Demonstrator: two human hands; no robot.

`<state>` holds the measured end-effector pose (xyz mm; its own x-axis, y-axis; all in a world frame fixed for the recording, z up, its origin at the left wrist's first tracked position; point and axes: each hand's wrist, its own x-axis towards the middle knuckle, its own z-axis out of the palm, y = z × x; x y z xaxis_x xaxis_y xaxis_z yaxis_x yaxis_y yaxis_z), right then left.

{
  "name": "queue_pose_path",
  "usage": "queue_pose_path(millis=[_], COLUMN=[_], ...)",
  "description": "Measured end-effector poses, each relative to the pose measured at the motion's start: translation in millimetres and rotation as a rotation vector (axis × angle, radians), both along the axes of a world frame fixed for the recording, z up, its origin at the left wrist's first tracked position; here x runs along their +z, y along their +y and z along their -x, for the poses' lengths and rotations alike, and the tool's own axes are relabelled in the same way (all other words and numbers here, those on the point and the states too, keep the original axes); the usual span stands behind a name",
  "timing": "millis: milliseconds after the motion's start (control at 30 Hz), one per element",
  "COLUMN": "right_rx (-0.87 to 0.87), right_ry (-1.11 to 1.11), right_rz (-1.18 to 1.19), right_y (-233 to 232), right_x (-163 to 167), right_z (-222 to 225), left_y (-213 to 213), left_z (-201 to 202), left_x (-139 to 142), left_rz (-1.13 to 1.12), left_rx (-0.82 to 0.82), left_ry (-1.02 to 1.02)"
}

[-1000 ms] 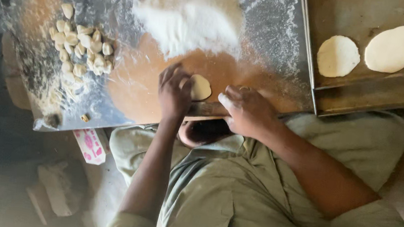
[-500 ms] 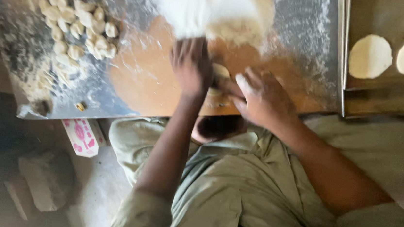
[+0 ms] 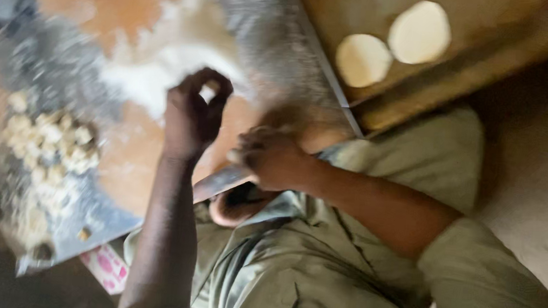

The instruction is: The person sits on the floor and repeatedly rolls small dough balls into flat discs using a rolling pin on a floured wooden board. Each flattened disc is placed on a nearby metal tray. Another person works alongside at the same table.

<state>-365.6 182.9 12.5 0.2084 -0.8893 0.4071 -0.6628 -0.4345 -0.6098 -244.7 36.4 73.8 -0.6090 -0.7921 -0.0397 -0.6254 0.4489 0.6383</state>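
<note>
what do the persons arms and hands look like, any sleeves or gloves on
Both arms are bare from the hands up past the elbows: no gloves, and no watch or rings that the blurred frame shows. The left hand and right hand have a light dusting of flour on the fingers. A short, loose olive-green sleeve covers the right upper arm, matching the rest of the clothing.

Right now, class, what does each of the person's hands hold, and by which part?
The left hand pinches a small pale bit of dough at its fingertips. Whether the right hand holds anything is blurred and cannot be told.
</note>
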Motion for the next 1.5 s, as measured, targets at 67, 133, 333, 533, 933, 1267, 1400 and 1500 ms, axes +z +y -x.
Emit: queue_pose_path(millis=[67, 133, 333, 533, 933, 1267, 1400, 1500], right_rx=[0.006, 0.023, 0.021, 0.067, -0.181, -0.297, -0.428, -0.39], right_ry=[-0.017, -0.031, -0.086, -0.096, 0.179, 0.369, 0.113, 0.222], right_rz=[-0.072, -0.173, -0.245, -0.382, -0.08, -0.24, -0.242, -0.182], right_y=[1.3, 2.7, 5.3, -2.2, -42.9, -53.8, -63.6, -59.6], right_x=[-12.2, -22.5, -41.9, -59.2, 35.5, 19.4, 14.1, 23.9], right_z=[3.6, 8.3, 14.8, 3.6, -24.3, -16.4, -5.4, 3.9], left_y=[8.4, 24.9, 107.7, 71.3, -92.3, 17.2, 35.0, 62.3], left_z=[67.1, 146.5, 296.9, 155.9, -287.8, -277.9, -263.7, -233.8], left_x=[12.9, 16.0, -19.1, -35.3, -63.0, -94.7, -69.3, -74.1], left_rz=[0.237, 0.429, 0.338, 0.235, 0.305, 0.452, 0.557, 0.486], left_rx=[-0.255, -0.442, -0.816, -0.616, 0.861, 0.648, 0.463, 0.271], left_ry=[0.406, 0.591, -0.24, 0.056, -0.353, -0.018, -0.004, -0.104])
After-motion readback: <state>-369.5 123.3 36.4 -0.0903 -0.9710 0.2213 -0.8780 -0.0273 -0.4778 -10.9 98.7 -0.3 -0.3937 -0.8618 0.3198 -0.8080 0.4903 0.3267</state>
